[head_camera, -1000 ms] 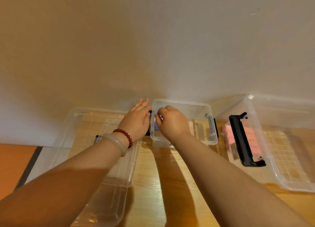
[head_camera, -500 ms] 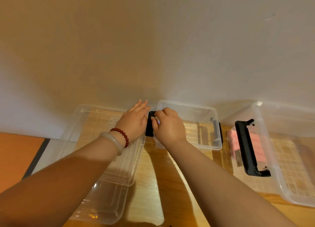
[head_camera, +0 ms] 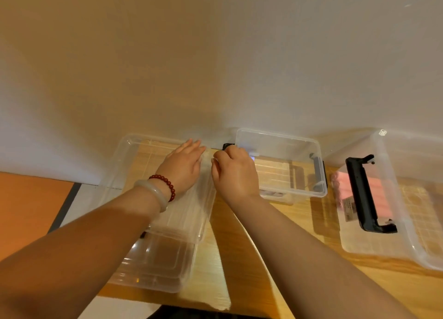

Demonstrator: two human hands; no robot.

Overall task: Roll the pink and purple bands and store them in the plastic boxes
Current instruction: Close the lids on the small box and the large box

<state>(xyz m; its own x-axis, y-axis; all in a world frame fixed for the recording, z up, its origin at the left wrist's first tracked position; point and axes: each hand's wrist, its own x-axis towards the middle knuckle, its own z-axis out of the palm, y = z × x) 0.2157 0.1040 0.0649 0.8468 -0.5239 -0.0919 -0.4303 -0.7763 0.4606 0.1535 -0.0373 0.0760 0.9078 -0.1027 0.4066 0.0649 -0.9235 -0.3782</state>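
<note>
left box (head_camera: 130, 142): left hand (head_camera: 182, 167) is laid flat on it, fingers straight, nothing gripped | middle box (head_camera: 287, 140): right hand (head_camera: 236, 172) is curled up at its black clip (head_camera: 227, 146), actual grip can't be told tbh | right box (head_camera: 407, 246): pink bands (head_camera: 382, 194) are kept inside, under the black handle (head_camera: 359, 194)

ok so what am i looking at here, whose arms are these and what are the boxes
No machine here: a person wears one camera on the head, looking down at their two bare hands. Three clear plastic boxes sit on the wooden table. The left hand lies flat on the large left box. The right hand is curled at the black latch of the small middle box; whether it pinches anything is hidden. The right box, with a black handle, holds something pink.
</note>
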